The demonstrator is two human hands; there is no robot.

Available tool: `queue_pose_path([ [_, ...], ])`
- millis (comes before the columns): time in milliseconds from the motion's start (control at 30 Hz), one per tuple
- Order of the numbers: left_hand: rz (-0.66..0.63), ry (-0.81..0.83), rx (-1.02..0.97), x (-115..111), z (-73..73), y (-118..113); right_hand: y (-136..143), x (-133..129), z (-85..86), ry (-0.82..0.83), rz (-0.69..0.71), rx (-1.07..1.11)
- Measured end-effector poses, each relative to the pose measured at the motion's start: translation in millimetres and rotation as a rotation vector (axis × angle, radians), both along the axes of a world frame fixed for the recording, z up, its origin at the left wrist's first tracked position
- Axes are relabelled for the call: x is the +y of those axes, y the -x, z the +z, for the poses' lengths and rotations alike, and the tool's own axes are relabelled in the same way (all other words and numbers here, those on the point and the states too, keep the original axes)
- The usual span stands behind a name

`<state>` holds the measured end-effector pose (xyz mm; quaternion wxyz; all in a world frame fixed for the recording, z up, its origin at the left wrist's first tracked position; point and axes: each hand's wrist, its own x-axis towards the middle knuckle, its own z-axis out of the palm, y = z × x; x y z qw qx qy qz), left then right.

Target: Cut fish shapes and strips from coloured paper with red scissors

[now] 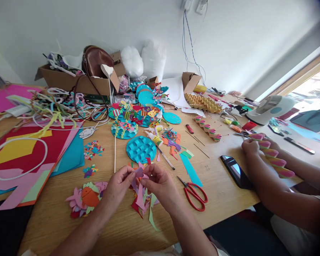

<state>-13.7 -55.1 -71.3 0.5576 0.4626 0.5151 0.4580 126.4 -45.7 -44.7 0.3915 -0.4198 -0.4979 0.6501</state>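
Both my hands are over a pile of paper scraps [153,204] at the table's front. My left hand [124,177] pinches a purple paper scrap [138,172] between thumb and fingers. Close to its right, my right hand [157,179] has its fingers curled on pink paper strips [140,195]. Left of my hands lie stacked paper fish, an orange one [90,196] on top. Red-handled scissors [196,195] rest to the right. Beyond my hands is a blue scalloped disc [141,149], with a pen [166,158] beside it.
A person's arms [264,181] at the right hold a pink-and-green scalloped strip [273,153]. A phone [236,171] lies nearby. Coloured sheets [29,153] cover the left side. A cardboard box [72,85] and decorated blue discs [146,97] stand at the back.
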Motion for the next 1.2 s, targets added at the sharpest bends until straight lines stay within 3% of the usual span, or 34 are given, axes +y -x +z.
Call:
queue_pose_path([
  [233, -0.001, -0.035, 0.093, -0.7, 5.2, -3.5, 12.7, 0.1, -20.1, -0.146, -0.133, -0.162],
  [333, 0.002, -0.053, 0.122, -1.4, 6.0, -3.4, 11.5, 1.1, -20.9, -0.156, -0.203, -0.117],
  [467, 0.039, -0.051, 0.123, -3.5, 3.8, -0.9, -11.7, 13.0, -11.9, -0.179, -0.344, -0.011],
  [600, -0.02, -0.05, 0.036, -7.9, 7.3, -0.7, -38.6, 26.2, -4.3, -0.273, -0.566, -0.054],
  [733, -0.1, -0.151, 0.052, -11.3, 14.3, -2.9, -28.5, 19.8, -8.5, -0.169, -0.36, -0.006],
  [900, 0.064, -0.452, 0.312, -11.2, 13.4, 0.1, 1.7, 2.3, -13.7, 0.0, -0.158, 0.169],
  [1033, -0.047, -0.406, 0.244, -9.9, 8.3, 1.9, 7.2, -1.5, -12.9, 0.054, -0.112, 0.247],
  [1200, 0.01, -0.356, 0.265, -7.7, 7.0, 3.7, -2.7, -0.4, -12.0, 0.064, -0.051, 0.242],
])
